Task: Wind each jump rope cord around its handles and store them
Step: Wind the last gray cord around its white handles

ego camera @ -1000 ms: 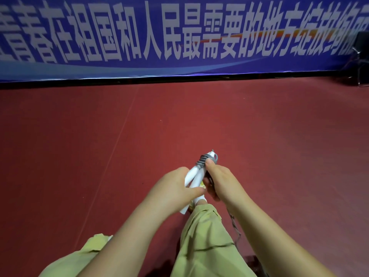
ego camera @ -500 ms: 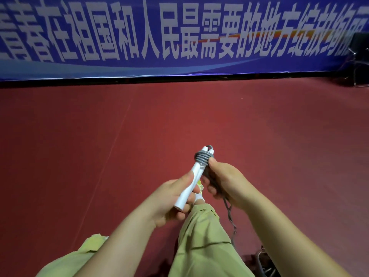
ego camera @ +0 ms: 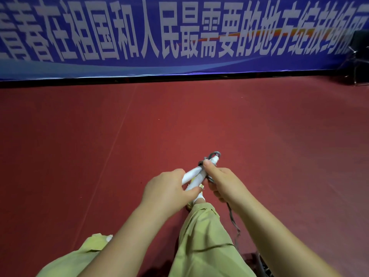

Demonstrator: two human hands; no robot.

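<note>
Left hand (ego camera: 169,189) regripped over the white handles (ego camera: 194,176), right hand (ego camera: 221,181) thumb now seemingly pressing the grey cord (ego camera: 232,218) coils

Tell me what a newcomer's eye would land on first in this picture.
First, the blue banner with large white characters, spanning the wall at the top. Next, low in the centre, the left hand and right hand gripping a pair of white handles over the red floor. The grey cord is coiled at the handles' far end and trails down past the right wrist.
</note>
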